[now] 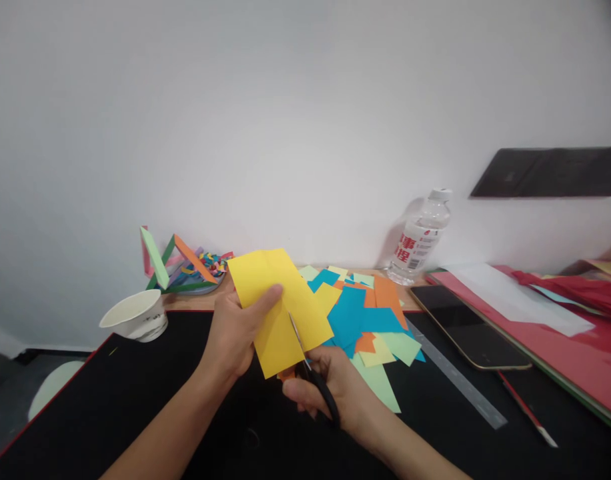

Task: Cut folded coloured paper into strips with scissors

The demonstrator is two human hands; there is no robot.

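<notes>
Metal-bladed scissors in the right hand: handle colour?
The curved scissor handle is black; shows best in the head view, the only one.

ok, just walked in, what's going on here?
A person's left hand holds up a sheet of yellow paper, and the right hand grips metal scissors with black handles. A blade lies along a cut running part-way into the sheet. Beyond the right hand, overlapping blue, orange, yellow and pale green paper pieces are spread out.
</notes>
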